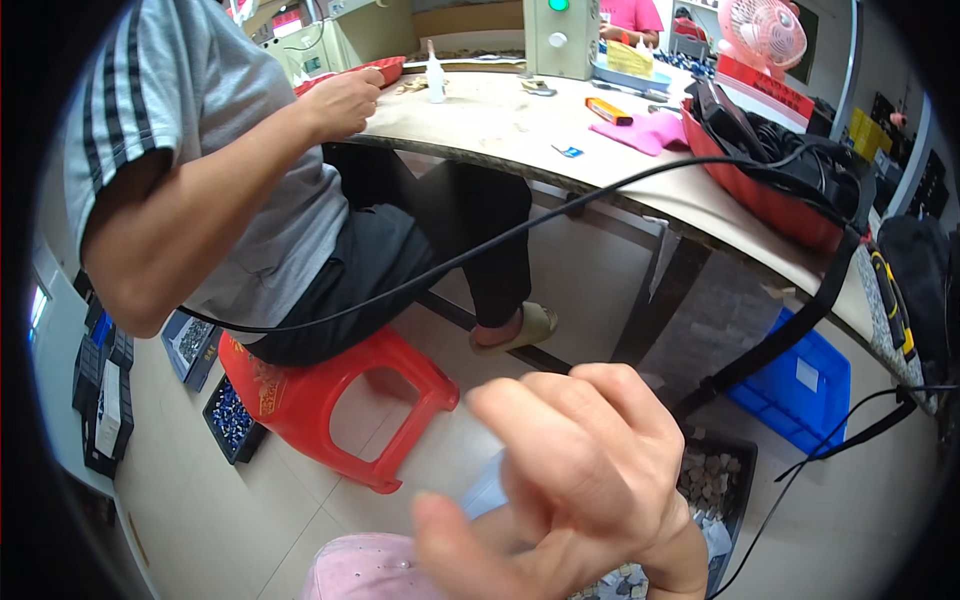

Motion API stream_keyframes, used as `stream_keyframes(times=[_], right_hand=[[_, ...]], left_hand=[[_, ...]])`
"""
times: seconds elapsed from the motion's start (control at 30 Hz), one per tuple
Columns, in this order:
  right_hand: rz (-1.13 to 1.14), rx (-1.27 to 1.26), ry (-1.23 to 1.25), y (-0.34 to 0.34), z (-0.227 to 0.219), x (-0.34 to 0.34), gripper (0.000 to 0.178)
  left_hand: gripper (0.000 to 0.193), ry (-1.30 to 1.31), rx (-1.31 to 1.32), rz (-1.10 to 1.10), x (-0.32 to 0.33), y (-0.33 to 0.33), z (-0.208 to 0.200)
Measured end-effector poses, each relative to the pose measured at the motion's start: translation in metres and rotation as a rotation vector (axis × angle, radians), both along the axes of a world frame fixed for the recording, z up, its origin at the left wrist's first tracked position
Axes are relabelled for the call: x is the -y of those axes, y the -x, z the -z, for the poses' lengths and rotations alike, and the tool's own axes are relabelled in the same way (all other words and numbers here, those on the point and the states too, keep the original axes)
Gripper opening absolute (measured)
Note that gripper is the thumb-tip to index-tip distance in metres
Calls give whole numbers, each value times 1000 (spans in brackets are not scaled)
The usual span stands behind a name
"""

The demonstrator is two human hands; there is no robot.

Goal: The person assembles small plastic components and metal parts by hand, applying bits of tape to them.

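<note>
My right hand (pixel 590 470) is raised close in front of me at the lower middle. Its fingers are bent, and the thumb stands apart from the forefinger with nothing visible between them. A patch of skin behind it cannot be told apart clearly. My left hand does not show. Just left of the wrist is a pink cap (pixel 360 568), cut off by the lower edge. Beyond my fingers stands a red plastic stool (pixel 400 440), on which a person in a grey shirt (pixel 240 200) sits at the bench, their hand (pixel 340 105) near a red tray (pixel 385 70).
The worktable (pixel 480 125) carries a white squeeze bottle (pixel 435 80), a pink cloth (pixel 650 133) and a red basin (pixel 770 205) of black cables. A black cable (pixel 600 190) crosses the view. On the floor are a blue crate (pixel 795 385) and a tray of small blue parts (pixel 230 418).
</note>
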State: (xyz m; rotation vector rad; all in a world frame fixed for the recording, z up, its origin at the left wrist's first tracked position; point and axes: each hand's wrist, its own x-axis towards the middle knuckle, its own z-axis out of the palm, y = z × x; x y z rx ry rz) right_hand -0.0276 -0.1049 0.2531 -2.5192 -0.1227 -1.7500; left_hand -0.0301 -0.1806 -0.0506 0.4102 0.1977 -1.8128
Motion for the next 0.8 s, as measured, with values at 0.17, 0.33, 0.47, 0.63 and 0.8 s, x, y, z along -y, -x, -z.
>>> stream_keyframes(times=[0.17, 0.33, 0.47, 0.63, 0.8], right_hand=[[187, 38, -236, 15, -10, -24, 34], [51, -199, -576, 4, -23, -19, 34], [160, -68, -392, 23, 5, 2, 31], [-359, -1119, -392, 151, 19, -24, 19], [-899, -979, -348, 168, 2, -28, 14]], left_hand=[[8, 29, -22, -17, 0, -4, -4], [10, 53, -44, -4, 7, -14, 8], [11, 101, -18, -17, 1, -17, 10], [10, 50, 24, -28, -9, -13, -11], [9, -1, 78, -27, -13, -9, -25]])
